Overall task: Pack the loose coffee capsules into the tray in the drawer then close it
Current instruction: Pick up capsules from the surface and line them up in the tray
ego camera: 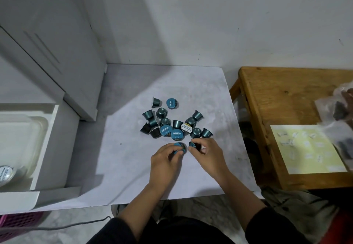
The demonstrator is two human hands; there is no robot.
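Judging by the pile, I am barely started: each of my hands pinches one capsule, the left hand (166, 157) a blue-lidded capsule (179, 147), the right hand (207, 151) another capsule (193, 145). The loose capsules (172, 123) crowd mid-worktop (133, 157). At far left the open drawer (45, 148) shows its tray (28, 129) holding one capsule (5, 174).

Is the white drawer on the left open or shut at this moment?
Open. The white drawer is pulled out beside the grey table, exposing the pale plastic tray inside, with one foil-topped coffee capsule in it.
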